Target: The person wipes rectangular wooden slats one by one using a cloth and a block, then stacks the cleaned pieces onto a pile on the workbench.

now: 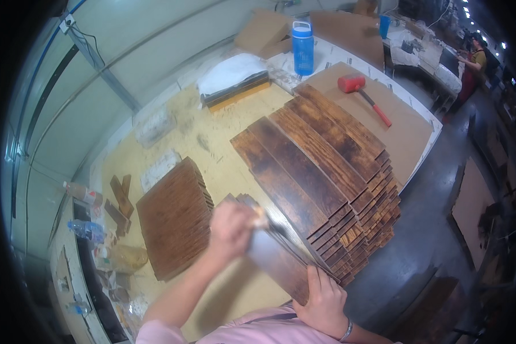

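Plank [282,268] touches the right fingers [323,282] at its near end.

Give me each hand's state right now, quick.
Left hand: holding a small pale object, too blurred to identify.
Right hand: holding a brown wooden plank.

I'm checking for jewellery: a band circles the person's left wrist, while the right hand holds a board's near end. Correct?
Not quite: the head view shows the band on the right, not the left. The right hand does hold the near end of the board.

Blue bottle [303,53] (upright), brown cardboard [262,31].
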Demonstrator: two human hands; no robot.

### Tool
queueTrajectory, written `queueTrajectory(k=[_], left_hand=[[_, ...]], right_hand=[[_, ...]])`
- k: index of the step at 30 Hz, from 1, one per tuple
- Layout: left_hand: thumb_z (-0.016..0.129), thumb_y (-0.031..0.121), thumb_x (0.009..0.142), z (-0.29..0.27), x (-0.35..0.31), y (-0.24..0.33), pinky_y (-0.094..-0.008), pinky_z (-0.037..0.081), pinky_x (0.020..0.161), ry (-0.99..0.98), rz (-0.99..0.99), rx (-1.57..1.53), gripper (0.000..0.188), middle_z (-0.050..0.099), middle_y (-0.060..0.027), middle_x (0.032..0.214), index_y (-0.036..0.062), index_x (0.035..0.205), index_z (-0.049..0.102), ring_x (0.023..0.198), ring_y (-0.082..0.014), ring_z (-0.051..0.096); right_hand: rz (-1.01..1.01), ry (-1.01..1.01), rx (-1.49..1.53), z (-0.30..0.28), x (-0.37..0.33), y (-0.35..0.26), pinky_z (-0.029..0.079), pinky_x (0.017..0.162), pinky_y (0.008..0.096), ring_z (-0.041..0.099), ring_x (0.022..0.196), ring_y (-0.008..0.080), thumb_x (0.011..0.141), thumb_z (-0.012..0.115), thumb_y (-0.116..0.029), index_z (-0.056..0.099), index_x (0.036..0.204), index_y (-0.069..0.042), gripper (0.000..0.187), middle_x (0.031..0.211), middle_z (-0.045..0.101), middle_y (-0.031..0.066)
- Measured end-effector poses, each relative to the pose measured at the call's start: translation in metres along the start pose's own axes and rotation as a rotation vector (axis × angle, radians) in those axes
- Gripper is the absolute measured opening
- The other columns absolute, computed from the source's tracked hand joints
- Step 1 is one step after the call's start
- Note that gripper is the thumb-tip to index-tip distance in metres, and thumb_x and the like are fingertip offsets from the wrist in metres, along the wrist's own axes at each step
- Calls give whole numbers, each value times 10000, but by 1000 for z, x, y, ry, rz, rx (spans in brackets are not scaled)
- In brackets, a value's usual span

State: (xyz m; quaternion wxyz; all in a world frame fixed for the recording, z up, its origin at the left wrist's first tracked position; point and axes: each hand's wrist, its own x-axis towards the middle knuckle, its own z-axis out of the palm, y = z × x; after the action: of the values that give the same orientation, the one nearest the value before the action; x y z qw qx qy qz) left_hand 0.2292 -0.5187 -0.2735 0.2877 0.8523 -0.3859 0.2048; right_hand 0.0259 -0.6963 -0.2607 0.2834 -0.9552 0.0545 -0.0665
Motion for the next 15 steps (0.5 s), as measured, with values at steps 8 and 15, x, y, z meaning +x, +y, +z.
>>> queueTrajectory(k=[8,15], left_hand=[[649,2,754,-3,1,9,-365,431,672,-72,115,-9,137,642,-88,841,79,867,661,791,-274,596],[731,11,723,-28,27,-46,-400,438,773,-24,-183,153,171,628,-78,918,55,880,678,885,-294,569]], right_hand=[[0,-13,-11,2,2,3,562,709,434,672,837,357,626,800,-225,539,1290,37,760,1110,646,208],[-25,17,-14,6,1,6,567,714,428,682,847,353,622,818,-246,538,1297,35,783,1111,653,206]])
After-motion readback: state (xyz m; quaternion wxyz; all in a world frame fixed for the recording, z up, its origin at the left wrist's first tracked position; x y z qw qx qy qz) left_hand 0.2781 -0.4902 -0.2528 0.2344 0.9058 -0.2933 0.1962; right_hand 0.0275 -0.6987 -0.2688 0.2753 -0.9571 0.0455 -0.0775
